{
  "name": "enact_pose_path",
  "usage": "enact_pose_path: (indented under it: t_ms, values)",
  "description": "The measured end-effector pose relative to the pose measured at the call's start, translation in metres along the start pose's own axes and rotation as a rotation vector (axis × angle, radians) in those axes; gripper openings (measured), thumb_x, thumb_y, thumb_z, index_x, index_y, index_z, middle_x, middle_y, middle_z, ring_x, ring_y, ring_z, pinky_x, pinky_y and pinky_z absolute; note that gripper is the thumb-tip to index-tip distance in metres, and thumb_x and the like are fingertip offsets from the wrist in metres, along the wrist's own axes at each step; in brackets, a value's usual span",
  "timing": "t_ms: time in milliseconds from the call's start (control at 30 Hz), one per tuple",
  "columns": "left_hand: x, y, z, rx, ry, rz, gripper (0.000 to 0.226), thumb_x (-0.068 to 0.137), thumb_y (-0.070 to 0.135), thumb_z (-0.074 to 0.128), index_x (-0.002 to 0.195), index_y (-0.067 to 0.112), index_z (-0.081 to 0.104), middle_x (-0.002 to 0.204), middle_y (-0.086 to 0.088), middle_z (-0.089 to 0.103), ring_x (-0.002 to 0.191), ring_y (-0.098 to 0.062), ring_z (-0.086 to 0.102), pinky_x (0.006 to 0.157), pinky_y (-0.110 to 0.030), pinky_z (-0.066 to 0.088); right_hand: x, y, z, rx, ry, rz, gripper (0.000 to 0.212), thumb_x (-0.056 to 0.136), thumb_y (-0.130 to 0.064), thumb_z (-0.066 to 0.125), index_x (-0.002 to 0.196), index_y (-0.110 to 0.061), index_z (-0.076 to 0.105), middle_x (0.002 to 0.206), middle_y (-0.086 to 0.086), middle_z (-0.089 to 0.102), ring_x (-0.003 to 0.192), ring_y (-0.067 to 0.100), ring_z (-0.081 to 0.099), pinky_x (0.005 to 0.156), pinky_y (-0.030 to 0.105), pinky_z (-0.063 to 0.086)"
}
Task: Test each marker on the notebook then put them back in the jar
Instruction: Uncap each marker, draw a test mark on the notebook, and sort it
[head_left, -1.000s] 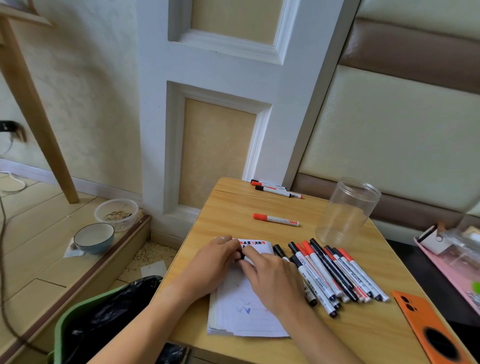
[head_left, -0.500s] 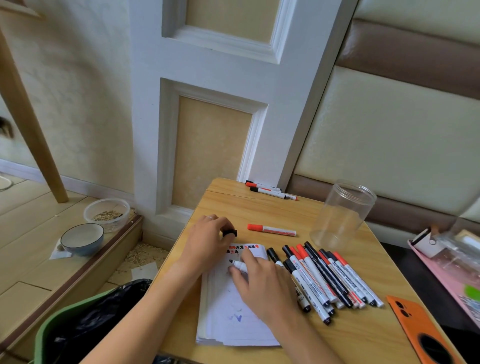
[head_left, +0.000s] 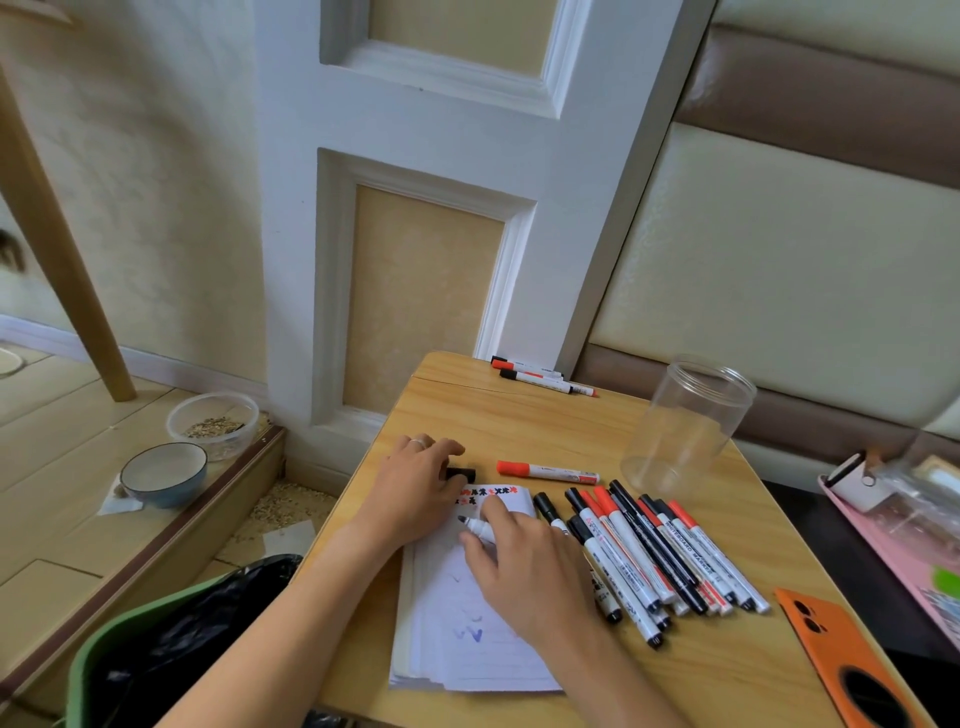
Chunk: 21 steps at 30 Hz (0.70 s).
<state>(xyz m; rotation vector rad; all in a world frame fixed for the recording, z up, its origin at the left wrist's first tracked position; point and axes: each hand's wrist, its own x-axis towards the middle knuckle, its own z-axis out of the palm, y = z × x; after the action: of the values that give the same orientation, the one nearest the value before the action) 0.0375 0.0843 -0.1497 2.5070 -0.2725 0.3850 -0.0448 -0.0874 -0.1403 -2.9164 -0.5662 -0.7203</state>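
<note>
The right hand (head_left: 524, 566) grips an uncapped black marker (head_left: 480, 529) with its tip pointing left, just over the top part of the notebook (head_left: 467, 623), which lies at the near edge of the desk (head_left: 519, 415). The left hand (head_left: 415, 488) pinches the black cap (head_left: 461, 473) between thumb and fingers, just beyond the far edge of the notebook.

A marker like this is probably light, stiff and smooth, so it is best held on the barrel close to the tip for writing; the small cap can slip away easily. The clear jar (head_left: 685, 426) stands empty at the far right and looks light, so it may tip if a marker is dropped in carelessly.

A pile of markers (head_left: 644, 551) lies to the right of the notebook, one red marker (head_left: 545, 470) lies alone farther away, and a few more markers (head_left: 540, 375) rest at the far edge.

The right hand covers most of the held marker's barrel, and I cannot tell if the tip touches the paper. The small marks on the page are too small to read.
</note>
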Motion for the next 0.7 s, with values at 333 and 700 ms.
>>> enact_pose_path:
  t_ms: [333, 700]
  values:
    - [-0.06, -0.002, -0.019, -0.04, -0.087, 0.067, 0.091, 0.087, 0.073, 0.054, 0.158, 0.032, 0.016, 0.15, 0.007, 0.037, 0.137, -0.014, 0.031, 0.112, -0.03, 0.03, 0.012, 0.001, -0.025, 0.561, -0.08, 0.326, 0.007, 0.103, -0.023, 0.044, 0.097, -0.028, 0.046, 0.066, -0.004, 0.055, 0.057, 0.014, 0.05, 0.053, 0.038, 0.037]
    - [-0.064, 0.002, -0.02, 0.055, -0.137, 0.116, 0.044, 0.099, 0.058, 0.044, 0.141, 0.045, 0.04, 0.155, 0.006, 0.027, 0.142, -0.015, 0.024, 0.115, -0.031, 0.024, 0.042, 0.017, -0.034, 1.717, -0.008, 0.757, 0.038, 0.104, 0.006, 0.042, 0.118, -0.013, 0.072, 0.097, 0.019, 0.073, 0.089, 0.027, 0.074, 0.077, 0.036, 0.06]
